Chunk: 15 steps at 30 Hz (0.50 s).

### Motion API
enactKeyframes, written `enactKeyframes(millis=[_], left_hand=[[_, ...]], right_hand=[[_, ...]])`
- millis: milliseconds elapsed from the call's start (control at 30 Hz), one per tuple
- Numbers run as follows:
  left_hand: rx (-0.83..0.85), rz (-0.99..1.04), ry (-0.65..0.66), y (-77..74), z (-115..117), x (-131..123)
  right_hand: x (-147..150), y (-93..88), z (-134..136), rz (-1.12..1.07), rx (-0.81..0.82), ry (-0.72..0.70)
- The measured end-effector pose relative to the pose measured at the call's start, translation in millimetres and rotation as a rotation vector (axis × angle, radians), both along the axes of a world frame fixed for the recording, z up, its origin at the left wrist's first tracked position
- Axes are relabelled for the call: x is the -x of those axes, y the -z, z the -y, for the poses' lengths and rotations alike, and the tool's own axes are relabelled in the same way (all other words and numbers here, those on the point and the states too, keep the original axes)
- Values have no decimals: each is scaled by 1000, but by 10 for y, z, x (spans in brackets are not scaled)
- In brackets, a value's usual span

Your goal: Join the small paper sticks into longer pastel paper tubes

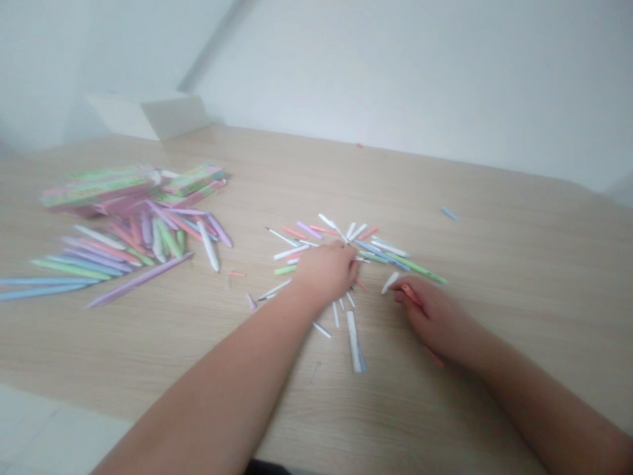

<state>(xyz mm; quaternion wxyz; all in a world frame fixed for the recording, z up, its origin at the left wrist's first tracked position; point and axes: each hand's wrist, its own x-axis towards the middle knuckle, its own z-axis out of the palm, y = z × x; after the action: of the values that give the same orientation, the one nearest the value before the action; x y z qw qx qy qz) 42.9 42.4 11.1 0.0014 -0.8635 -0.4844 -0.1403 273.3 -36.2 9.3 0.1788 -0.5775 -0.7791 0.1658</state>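
Observation:
Thin rolled paper sticks [356,254] in white, pink, green and lilac lie scattered in a loose heap on the wooden table [514,290]. My left hand [326,272] rests on this heap, its fingers curled down over several sticks; whether it grips any is hidden. To the right, my right hand [430,316] is curled around a thin red stick [411,295], whose lower end pokes out beneath the palm. A white stick [390,282] lies just beyond those fingertips. Farther left sit a larger spread of long pastel sticks [103,260] and stacked packs of coloured paper [99,188].
A white angular object [148,115] stands against the white wall [395,79] at the table's back left. One pale blue stick [449,213] lies alone toward the right, and a tiny red scrap [359,145] lies near the back edge. The floor shows beyond the near left edge.

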Motion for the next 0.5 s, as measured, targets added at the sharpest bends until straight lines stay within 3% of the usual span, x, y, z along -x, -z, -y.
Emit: enactKeyframes(millis=[267,500], left_hand=[[20,59,230,-64,50,8],[44,88,317,-64,63,19]], right_hand=[[-45,-1,-61,-70,-61,162],[-45,-22,-51,-42,-64,167]])
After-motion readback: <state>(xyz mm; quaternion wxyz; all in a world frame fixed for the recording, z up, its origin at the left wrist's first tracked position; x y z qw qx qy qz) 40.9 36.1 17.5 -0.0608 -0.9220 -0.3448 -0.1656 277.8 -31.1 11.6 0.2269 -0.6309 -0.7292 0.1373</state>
